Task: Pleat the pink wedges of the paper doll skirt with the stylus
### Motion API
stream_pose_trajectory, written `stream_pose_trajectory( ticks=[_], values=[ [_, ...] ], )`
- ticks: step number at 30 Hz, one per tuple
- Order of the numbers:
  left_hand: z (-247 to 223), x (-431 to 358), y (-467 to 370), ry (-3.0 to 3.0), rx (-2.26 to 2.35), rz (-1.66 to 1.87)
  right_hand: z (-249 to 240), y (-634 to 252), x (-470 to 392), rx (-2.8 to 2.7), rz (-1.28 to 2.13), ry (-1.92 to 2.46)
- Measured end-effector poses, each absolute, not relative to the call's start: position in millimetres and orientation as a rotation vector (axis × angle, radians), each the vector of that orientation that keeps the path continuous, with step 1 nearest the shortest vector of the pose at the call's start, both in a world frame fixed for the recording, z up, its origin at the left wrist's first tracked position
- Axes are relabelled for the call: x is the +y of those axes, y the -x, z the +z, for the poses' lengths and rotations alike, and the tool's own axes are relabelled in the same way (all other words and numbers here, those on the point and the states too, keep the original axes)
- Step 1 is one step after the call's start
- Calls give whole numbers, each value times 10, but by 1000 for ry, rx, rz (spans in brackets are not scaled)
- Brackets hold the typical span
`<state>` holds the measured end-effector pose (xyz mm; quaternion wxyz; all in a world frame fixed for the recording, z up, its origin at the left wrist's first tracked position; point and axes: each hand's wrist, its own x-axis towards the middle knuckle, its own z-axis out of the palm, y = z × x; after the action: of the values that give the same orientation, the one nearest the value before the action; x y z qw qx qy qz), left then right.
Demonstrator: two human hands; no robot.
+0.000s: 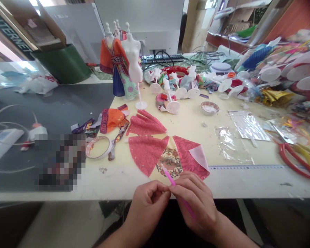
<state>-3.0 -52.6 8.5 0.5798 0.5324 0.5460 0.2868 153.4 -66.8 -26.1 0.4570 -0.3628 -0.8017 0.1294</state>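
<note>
My right hand [196, 201] is closed around a slim pink pen-like stick [169, 177], its pale tip pointing up and away over the cloth. Beside it, my left hand [150, 203] is pinched, thumb against forefinger, and touches the right fingertips; anything between them is too small to make out. Just beyond lies a fan of cloth: a red patterned panel [147, 151], a cream panel with a floral print [171, 161], and another red panel [187, 155] with its corner folded back to a pink underside. A pleated red piece [147, 124] lies behind.
Left of the cloth are a tape roll [88, 148] and orange doll clothing [113, 120]. White doll mannequins [134, 58] stand behind. A small dish [209, 113] holds white bits. Clear plastic bags [248, 125], red-handled scissors [294, 163] and a ruler [237, 167] lie right.
</note>
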Motion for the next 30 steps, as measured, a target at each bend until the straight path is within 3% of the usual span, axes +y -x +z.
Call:
stream_pose_trajectory(
  ticks=[10, 23, 30],
  values=[
    [33, -522, 40, -1187, 1248, 626, -203, -1506, -667, -1806, 462, 961],
    [65, -538, 18, -1256, 1257, 628, -259, -1541, -691, -2030, 250, 903],
    [40, -531, 10, -1194, 1232, 633, -243, -1503, -704, -1798, 486, 1007]
  ],
)
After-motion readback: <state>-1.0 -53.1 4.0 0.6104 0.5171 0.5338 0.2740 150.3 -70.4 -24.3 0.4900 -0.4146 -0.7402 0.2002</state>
